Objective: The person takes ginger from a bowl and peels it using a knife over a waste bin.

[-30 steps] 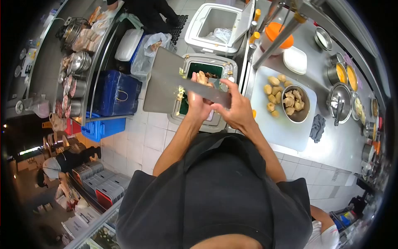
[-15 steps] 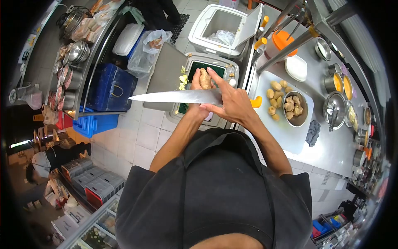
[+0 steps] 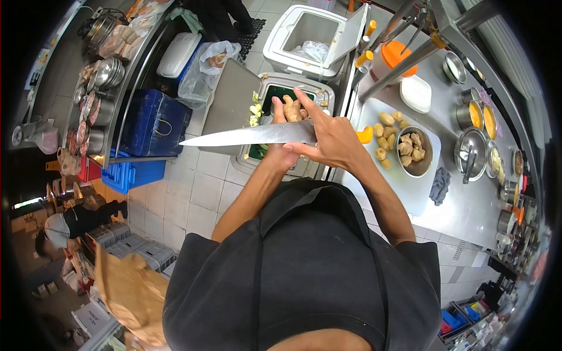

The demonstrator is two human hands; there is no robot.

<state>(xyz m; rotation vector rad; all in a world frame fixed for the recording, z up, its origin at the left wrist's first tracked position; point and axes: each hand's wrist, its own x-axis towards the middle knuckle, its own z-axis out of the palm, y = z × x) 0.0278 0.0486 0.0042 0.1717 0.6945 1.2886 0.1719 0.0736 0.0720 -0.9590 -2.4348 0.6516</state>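
My left hand (image 3: 282,158) holds a knobbly piece of ginger (image 3: 293,109), its palm partly hidden behind the blade. In my right hand (image 3: 336,140) is a large kitchen knife (image 3: 246,136) with a yellow handle. The blade lies flat across my left hand, tip to the left, while the right forefinger and thumb stretch out past it. Below both hands stands an open grey bin (image 3: 325,93) with a dark green inside. Pale peelings (image 3: 255,110) stick to its tilted lid (image 3: 225,108).
To the right, a white cutting board (image 3: 404,190) bears a metal bowl (image 3: 417,171) of knobbly ginger and several pale brown oblong pieces (image 3: 386,120). A grey cloth (image 3: 440,186) lies beside it. Behind stands an open white bin (image 3: 275,44). A person (image 3: 61,225) bends at far left.
The ginger has turned in my left hand and shows a more branched side. A large brown sheet or bag has come into view at lower left. The knife stays almost in place.
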